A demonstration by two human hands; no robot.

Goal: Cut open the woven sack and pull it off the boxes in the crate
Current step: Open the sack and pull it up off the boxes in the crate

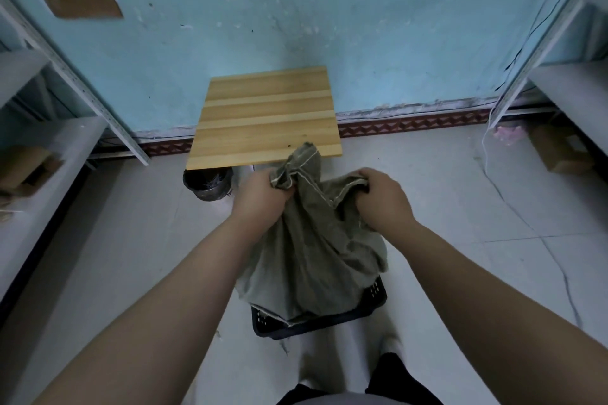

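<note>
Left hand and right hand: my fingers clamped on the bunched top of the sack. It hangs below them into the crate. Boxes hidden. Risk: cloth snags on a box, so the crate lifts or my grip slips.

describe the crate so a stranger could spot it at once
Find the wooden table against the blue wall. On the floor before it, a grey-green sack hangs into the crate. It is rectangular and black, with holes in its walls.
</note>
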